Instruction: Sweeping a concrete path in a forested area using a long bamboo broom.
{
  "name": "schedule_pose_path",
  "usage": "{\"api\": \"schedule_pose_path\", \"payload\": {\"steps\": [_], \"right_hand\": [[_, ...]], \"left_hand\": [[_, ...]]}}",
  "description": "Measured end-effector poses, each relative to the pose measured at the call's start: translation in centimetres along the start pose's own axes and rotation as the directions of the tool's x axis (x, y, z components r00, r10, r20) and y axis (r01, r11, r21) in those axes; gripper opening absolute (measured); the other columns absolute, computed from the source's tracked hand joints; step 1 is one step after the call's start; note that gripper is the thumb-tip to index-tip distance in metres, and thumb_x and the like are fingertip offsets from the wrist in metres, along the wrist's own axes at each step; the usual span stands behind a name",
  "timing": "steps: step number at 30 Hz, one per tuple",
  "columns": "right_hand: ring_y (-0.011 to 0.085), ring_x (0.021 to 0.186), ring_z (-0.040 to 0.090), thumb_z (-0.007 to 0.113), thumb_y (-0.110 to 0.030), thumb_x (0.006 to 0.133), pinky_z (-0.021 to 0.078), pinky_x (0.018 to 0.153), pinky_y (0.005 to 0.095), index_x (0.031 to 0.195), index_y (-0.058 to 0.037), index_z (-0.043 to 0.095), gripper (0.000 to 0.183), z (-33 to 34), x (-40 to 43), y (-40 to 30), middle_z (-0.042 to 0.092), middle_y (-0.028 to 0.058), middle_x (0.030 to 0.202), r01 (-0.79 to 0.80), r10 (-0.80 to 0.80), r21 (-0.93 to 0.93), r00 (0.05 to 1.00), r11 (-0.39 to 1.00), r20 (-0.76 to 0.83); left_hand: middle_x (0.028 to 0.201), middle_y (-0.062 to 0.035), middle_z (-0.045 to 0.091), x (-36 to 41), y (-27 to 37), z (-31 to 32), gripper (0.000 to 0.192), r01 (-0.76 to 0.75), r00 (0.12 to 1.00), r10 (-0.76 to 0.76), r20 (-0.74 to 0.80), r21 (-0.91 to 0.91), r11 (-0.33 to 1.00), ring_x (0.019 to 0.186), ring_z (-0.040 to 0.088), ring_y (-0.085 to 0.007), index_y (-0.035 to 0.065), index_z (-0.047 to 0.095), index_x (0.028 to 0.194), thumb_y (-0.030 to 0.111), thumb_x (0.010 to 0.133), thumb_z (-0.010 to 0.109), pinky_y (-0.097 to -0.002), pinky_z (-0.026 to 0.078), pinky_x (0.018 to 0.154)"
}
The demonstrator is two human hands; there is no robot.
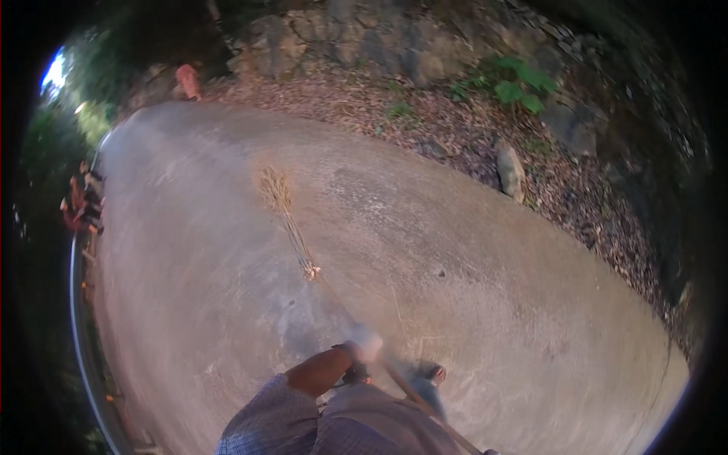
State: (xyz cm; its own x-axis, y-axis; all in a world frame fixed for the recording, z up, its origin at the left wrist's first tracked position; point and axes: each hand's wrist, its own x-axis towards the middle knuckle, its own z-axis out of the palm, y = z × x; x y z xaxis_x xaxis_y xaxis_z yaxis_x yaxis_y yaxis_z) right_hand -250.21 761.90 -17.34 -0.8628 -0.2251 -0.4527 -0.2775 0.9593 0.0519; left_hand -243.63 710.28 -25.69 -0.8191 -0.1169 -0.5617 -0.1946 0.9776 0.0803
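Observation:
My left hand, blurred and pale as if gloved, is closed around the long wooden handle of a twig broom. From there the handle runs up-left to a binding, where a bundle of thin stems fans out into a brushy head over the concrete road. The lower part of the handle passes in front of my body to the bottom edge. A small bit of something shows at its end there, perhaps my right hand, too cut off to judge. My sandalled feet are partly visible below and beside the left hand.
Dry leaves, an upright stone and a rock wall border the concrete road on the right. Several people are by the metal guardrail at left; a person in reddish clothing is farther up.

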Motion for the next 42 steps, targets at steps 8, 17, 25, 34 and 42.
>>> {"api": "schedule_pose_path", "payload": {"steps": [8,17,25,34,42], "right_hand": [[0.0381,0.076,0.07,0.065,-0.033,0.072,0.0549,0.068,0.0501,0.082,-0.0142,0.074,0.023,-4.7,12.4,3.7,0.071,0.0175,0.079,0.221,-0.223,-0.087,0.974,0.971,-0.021],[0.0344,0.079,0.071,0.065,-0.033,0.073,0.0553,0.071,0.0474,0.085,-0.0161,0.074,0.022,-12.7,17.9,-4.6,0.072,0.0139,0.082,0.324,-0.343,-0.24,0.938,0.915,-0.044],[0.0354,0.078,0.07,0.067,-0.032,0.072,0.0551,0.07,0.0473,0.084,-0.0153,0.074,0.022,-14.5,17.7,-8.8,0.072,0.0154,0.08,0.245,-0.268,-0.32,0.963,0.915,-0.027],[0.0388,0.076,0.07,0.063,-0.026,0.071,0.0559,0.071,0.0512,0.084,-0.0099,0.074,0.023,-6.4,9.8,-8.2,0.071,0.02,0.082,-0.045,0.044,-0.157,0.999,0.987,-0.008],[0.0377,0.087,0.07,0.06,-0.037,0.08,0.0549,0.077,0.0489,0.094,-0.0153,0.076,0.03,-11.3,6.7,-15.0,0.072,0.018,0.087,-0.328,0.338,-0.081,0.912,0.941,0.231]], "left_hand": [[0.1,-0.0135,0.07,-1.3,1.9,1.7,0.03,0.074,0.97,-0.117,-0.212,-0.203,0.976,0.097,0.067,-0.0342,0.0119,0.073,0.094,0.034,0.075,0.067,-0.0448,0.053,0.081],[0.097,-0.0124,0.072,-3.7,-1.2,4.2,0.039,0.304,0.948,-0.267,0.174,-0.247,0.92,0.093,0.069,-0.0346,0.016,0.075,0.096,0.05,0.081,0.063,-0.0464,0.054,0.08],[0.109,-0.0124,0.071,0.2,-6.5,1.6,0.048,0.181,0.978,-0.136,0.156,-0.324,0.929,0.101,0.067,-0.0327,0.0133,0.071,0.111,0.05,0.082,0.062,-0.044,0.052,0.086],[0.109,-0.0173,0.069,12.1,-11.8,-1.5,0.039,-0.122,0.989,0.141,0.039,-0.32,0.939,0.101,0.067,-0.0341,0.0118,0.069,0.11,0.035,0.08,0.065,-0.0439,0.053,0.085],[0.083,-0.0129,0.073,19.6,-11.1,-12.4,0.02,-0.234,0.972,0.234,-0.005,-0.058,0.97,0.083,0.071,-0.0321,0.0088,0.076,0.086,0.022,0.073,0.068,-0.045,0.05,0.082]]}}
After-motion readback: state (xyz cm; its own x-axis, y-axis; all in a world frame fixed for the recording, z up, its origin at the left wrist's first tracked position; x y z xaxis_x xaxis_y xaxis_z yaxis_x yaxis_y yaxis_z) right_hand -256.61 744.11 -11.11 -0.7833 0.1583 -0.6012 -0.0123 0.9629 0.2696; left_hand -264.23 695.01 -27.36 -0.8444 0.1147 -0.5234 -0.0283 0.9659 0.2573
